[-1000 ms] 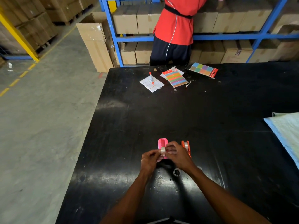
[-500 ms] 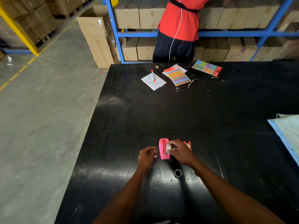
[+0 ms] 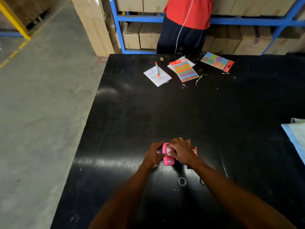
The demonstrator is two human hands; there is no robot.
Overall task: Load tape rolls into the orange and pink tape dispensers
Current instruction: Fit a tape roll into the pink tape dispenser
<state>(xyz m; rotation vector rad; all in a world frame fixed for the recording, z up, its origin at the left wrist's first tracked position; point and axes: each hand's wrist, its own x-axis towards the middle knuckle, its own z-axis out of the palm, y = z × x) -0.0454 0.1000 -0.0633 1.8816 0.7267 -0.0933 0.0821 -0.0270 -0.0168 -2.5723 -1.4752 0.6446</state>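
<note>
A small pink tape dispenser (image 3: pixel 168 161) stands on the black table (image 3: pixel 165 113) near its front, cutter end toward me. My left hand (image 3: pixel 154 153) grips its left side. My right hand (image 3: pixel 182 150) covers its top and presses a clear tape roll (image 3: pixel 168 150) down into it; only a pale sliver of the roll shows. The orange dispenser (image 3: pixel 195 150) sits just right of my right hand, mostly hidden behind it. A small dark ring-shaped core (image 3: pixel 182 181) lies on the table nearer to me.
At the far table edge lie a white label sheet with an orange pen (image 3: pixel 157 68), a striped colour sticker pack (image 3: pixel 185 71) and another sticker pack (image 3: pixel 217 61). A person in a red top (image 3: pixel 188 12) stands at blue shelving with cartons. A light blue cloth (image 3: pixel 297 138) lies at right.
My right hand has carried the tape roll from in front of the pink dispenser down onto its top. My left hand moved in and took hold of the dispenser's side.
</note>
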